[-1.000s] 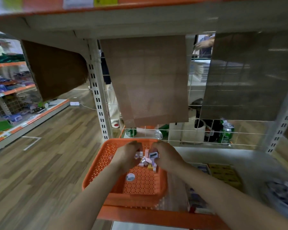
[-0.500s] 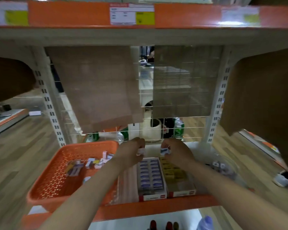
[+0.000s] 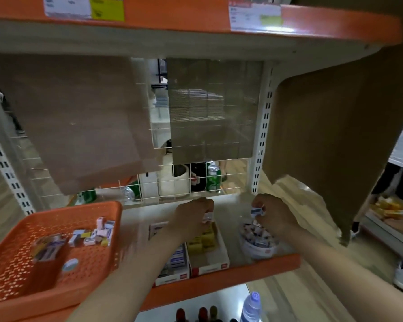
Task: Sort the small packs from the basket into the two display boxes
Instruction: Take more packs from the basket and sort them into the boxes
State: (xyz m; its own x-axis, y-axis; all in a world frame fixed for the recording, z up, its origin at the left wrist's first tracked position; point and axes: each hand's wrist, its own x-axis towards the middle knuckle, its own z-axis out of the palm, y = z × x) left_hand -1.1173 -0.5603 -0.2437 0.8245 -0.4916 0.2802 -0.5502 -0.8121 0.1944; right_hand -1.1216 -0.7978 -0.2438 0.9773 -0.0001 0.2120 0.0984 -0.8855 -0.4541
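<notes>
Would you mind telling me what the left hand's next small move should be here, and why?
Probably lower the left hand a little and let its small pack drop into the display box of yellow packs: the hand pinches the pack just above that box. Whether the pack matches is too blurred to tell.

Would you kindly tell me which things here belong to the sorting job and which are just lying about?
Job: orange basket; loose packs in it; blue-pack display box; yellow-pack display box; left hand pinching white pack; right hand pinching blue-striped pack.
Lying about: green can; water bottle; cardboard sheets.
</notes>
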